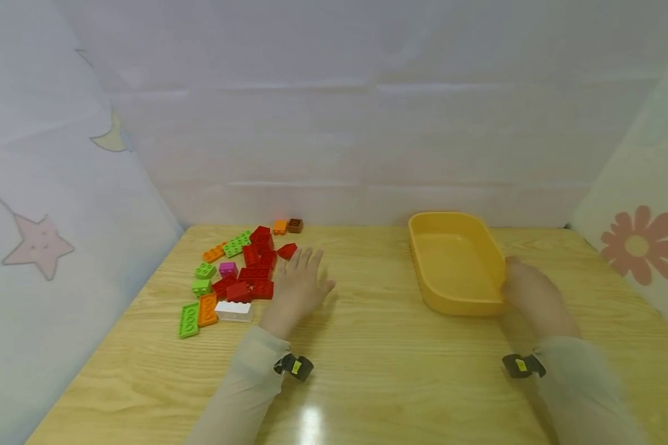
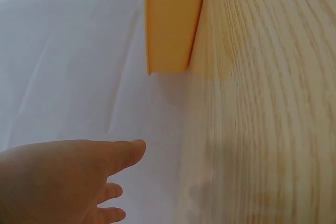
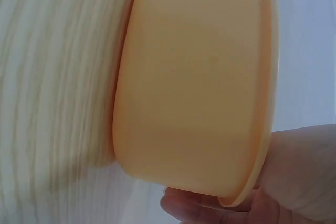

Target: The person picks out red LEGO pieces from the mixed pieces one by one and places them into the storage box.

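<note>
My left hand (image 1: pixel 299 290) is over the table just right of a loose pile of toy building bricks, its fingers stretched out and thumb apart. It holds nothing; the left wrist view also shows its thumb (image 2: pixel 123 153) extended. Nearest to its fingertips lies a small red piece (image 1: pixel 287 250), with red bricks (image 1: pixel 256 272) to its left. At the right, my right hand (image 1: pixel 537 296), blurred, grips the right rim of a yellow plastic tub (image 1: pixel 462 306). In the right wrist view, fingers (image 3: pixel 197 208) show past the tub's edge, partly hidden by it. Nothing lies inside the tub.
Around the red bricks lie green plates (image 1: pixel 189 319), orange plates (image 1: pixel 208 309), a magenta brick (image 1: pixel 228 269) and a white-topped clear brick (image 1: pixel 234 311). An orange brick (image 1: pixel 280 227) and a brown brick (image 1: pixel 295 225) sit at the back edge. Pale cloth walls (image 1: pixel 334 136) enclose the table (image 1: pixel 401 383).
</note>
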`<state>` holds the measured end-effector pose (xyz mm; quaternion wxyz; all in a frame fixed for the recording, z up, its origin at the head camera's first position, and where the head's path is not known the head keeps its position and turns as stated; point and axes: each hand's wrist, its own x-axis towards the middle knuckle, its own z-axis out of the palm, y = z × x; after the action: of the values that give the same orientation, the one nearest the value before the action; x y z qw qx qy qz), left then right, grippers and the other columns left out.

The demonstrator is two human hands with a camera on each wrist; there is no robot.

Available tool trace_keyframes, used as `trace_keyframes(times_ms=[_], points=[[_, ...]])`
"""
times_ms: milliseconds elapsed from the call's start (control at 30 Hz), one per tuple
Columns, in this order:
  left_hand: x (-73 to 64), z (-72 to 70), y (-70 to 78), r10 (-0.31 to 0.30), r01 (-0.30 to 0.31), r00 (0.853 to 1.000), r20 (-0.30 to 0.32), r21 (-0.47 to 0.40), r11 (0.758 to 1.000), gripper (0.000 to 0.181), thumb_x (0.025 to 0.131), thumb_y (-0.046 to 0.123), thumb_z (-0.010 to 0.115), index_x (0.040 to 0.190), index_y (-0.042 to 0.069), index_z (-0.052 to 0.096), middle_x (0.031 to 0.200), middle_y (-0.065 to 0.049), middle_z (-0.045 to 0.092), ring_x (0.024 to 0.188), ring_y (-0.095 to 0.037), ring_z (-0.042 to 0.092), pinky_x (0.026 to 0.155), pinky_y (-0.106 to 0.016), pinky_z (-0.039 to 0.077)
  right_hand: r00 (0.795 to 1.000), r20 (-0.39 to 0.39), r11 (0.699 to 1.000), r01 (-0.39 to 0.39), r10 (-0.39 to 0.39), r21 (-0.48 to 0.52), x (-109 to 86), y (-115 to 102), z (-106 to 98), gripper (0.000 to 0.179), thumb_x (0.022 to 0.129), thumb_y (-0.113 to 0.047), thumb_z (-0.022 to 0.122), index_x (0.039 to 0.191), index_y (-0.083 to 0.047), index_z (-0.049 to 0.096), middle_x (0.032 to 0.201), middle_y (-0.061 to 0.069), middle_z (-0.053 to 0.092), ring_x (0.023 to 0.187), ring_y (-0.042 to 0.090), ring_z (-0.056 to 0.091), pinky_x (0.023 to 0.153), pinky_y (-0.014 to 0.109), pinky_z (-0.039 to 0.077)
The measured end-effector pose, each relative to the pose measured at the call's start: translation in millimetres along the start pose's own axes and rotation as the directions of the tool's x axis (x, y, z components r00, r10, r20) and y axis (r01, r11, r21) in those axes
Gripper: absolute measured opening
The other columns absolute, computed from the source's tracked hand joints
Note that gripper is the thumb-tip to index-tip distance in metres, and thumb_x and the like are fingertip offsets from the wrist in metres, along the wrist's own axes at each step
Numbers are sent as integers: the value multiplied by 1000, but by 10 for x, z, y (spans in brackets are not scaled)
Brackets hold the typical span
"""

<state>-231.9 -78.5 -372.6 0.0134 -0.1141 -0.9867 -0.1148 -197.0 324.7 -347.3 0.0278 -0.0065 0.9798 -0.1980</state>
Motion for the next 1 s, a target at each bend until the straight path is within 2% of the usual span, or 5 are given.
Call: trace_keyframes(times_ms=[267,433,700,967,1000], points=[[-21,1,-9,-8,8,1000,-3,-18,1000,73,98,48,56,157,14,28,161,-12,24,150,-33,14,118,-57,8,994,-86,997,72,-72,-10,-13,-198,172,27,84,3,50,109,12,53,86,19,62,79,35,59,71,54,48],[-16,-6,17,4,-4,1000,-3,-22,1000,71,99,45,57,156,13,29,161,-13,24,149,-34,15,118,-57,10,971,-156,983,170,-179,-69,-74,-328,254,23,85,5,51,108,10,54,85,15,61,78,33,61,72,56,50],[-31,-26,38,4,-4,999,36,-8,1000,67,100,42,54,156,12,31,160,-12,27,148,-33,20,117,-58,16,996,-64,997,70,-69,18,30,-487,319,45,97,-7,40,134,19,39,106,31,62,88,36,61,84,61,48],[-48,-35,9,-3,4,999,44,-9,1000,61,101,40,54,152,10,38,159,-13,31,147,-34,24,116,-58,19,995,-38,986,100,-96,136,38,-650,409,55,101,-14,41,146,15,27,127,36,55,114,47,57,97,64,41],[-60,-38,2,-6,6,999,51,-11,1000,61,101,40,54,151,10,40,159,-13,31,147,-34,23,116,-58,18,995,-24,985,98,-95,142,32,-675,429,57,101,-15,40,147,16,24,123,36,57,111,48,57,96,63,42]])
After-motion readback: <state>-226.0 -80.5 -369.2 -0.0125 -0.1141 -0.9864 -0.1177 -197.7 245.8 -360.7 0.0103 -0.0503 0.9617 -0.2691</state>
